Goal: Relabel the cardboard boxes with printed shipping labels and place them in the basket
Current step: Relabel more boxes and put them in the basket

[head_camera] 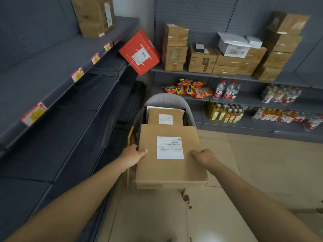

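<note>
While the person stands facing the corner of the shop, a flat cardboard box point(170, 158) is held out in front of them over the floor, one hand on each side. To the left of the grip run dark shelves point(57, 88) with red and yellow price tags point(77, 74) along their edges, and a red box point(139, 51) leans tilted where the shelves meet the corner. The left hand point(132, 155) grips the box's left edge, thumb lying on the top face and fingers curled under it. Between the two hands, on the top face, sits a white shipping label point(169, 147). Just beyond the held box, on the far side of the grip, stands a grey basket point(167, 99) with another labelled box point(165, 117) already lying inside it; the held box's far edge overlaps the basket's near rim. The right hand point(204, 156) clamps the box's right edge, knuckles up, fingers wrapped over the side. Up and to the right of the grip, shelves carry stacked brown boxes point(236, 61), snack packets point(190, 89) and drink bottles point(227, 90).
</note>
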Action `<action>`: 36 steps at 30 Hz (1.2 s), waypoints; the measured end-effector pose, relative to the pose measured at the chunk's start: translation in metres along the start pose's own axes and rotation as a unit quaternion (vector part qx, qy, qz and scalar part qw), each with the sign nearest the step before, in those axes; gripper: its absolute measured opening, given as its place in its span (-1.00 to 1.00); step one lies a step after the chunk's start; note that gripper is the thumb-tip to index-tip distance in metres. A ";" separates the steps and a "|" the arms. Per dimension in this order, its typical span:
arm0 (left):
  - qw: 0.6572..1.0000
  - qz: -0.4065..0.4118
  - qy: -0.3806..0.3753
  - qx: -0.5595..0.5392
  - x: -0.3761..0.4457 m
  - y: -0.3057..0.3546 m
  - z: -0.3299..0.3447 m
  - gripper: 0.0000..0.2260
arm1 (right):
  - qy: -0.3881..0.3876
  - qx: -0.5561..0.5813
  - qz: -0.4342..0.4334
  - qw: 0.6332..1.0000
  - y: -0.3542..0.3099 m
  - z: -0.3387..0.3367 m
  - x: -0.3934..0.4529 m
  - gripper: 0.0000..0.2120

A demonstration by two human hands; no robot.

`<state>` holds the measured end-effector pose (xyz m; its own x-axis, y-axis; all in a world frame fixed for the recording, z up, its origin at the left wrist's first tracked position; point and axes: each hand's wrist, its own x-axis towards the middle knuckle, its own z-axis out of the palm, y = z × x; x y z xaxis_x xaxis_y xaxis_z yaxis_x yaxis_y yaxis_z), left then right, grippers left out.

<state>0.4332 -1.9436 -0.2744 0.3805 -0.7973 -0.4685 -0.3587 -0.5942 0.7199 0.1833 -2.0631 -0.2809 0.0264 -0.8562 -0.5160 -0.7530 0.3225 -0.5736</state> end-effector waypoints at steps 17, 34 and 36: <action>0.998 -0.059 0.021 -0.021 0.157 0.015 0.012 -0.53 | -0.135 0.009 -0.019 0.991 -0.028 0.013 0.167 -0.38; 0.957 -0.181 -0.080 -0.210 0.200 -0.032 0.012 -0.63 | -0.210 0.272 0.241 0.908 -0.014 0.036 0.198 -0.49; 0.938 -0.213 -0.073 -0.263 0.201 -0.031 0.007 -0.72 | -0.234 0.269 0.233 0.905 -0.015 0.034 0.200 -0.41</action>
<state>0.5148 -2.0861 -0.3944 0.2597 -0.5281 -0.8085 0.2842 -0.7583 0.5866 0.2220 -2.2252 -0.3972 0.1589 -0.3532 -0.9219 -0.3276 0.8620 -0.3868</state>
